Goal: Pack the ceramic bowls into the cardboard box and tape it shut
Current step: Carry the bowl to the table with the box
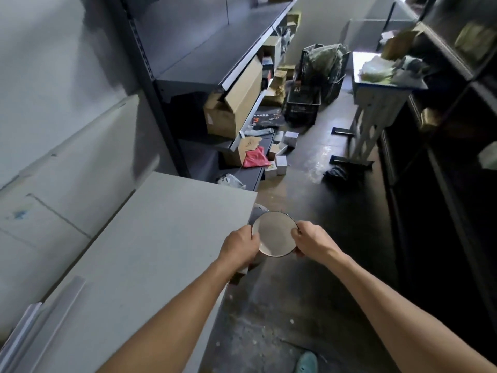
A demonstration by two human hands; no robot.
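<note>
A pale ceramic bowl (274, 234) with a dark rim is held over the floor (309, 292), just beside the corner of a grey table (150, 251). Its left edge is gripped by the left hand (239, 246), its right edge by the right hand (312, 240) — fingers curled round the rim on both sides.

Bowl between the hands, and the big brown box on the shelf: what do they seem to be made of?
Bowl: probably glazed ceramic; pale, smooth inside with a soft sheen and a thin dark rim. Box: likely cardboard; matte brown, with a folded-open flap.
</note>
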